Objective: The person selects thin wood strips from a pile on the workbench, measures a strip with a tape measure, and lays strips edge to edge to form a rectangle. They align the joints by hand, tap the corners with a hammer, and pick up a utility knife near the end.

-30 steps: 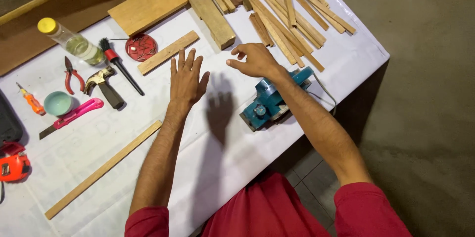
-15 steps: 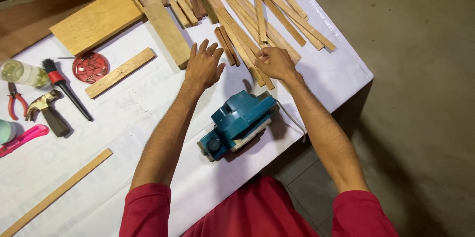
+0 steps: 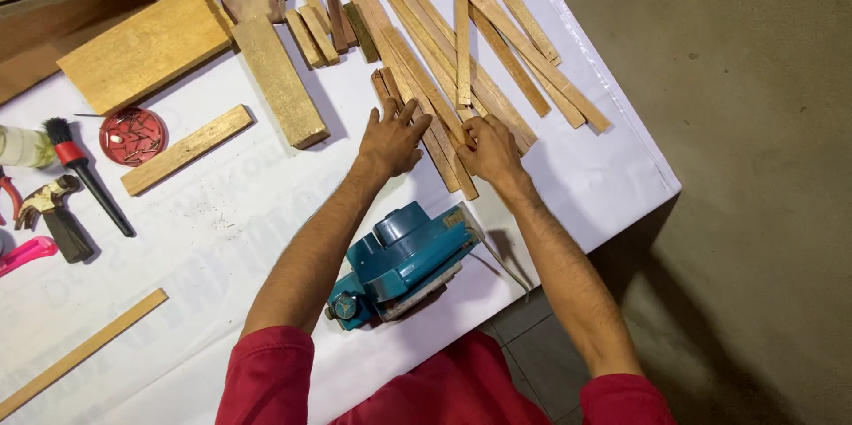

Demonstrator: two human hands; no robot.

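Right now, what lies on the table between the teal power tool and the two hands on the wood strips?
In the head view, only bare white table cover separates the teal power tool from the left hand and right hand, crossed by the forearms.

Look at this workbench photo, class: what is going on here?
A person in red sleeves leans over a white-covered table. Both hands rest on a pile of thin wooden slats: the left hand lies flat with fingers spread, the right hand pinches at a slat's end. A teal electric planer sits idle between the forearms. To the left lie thicker wood blocks, a brush, a hammer and a red round dish.
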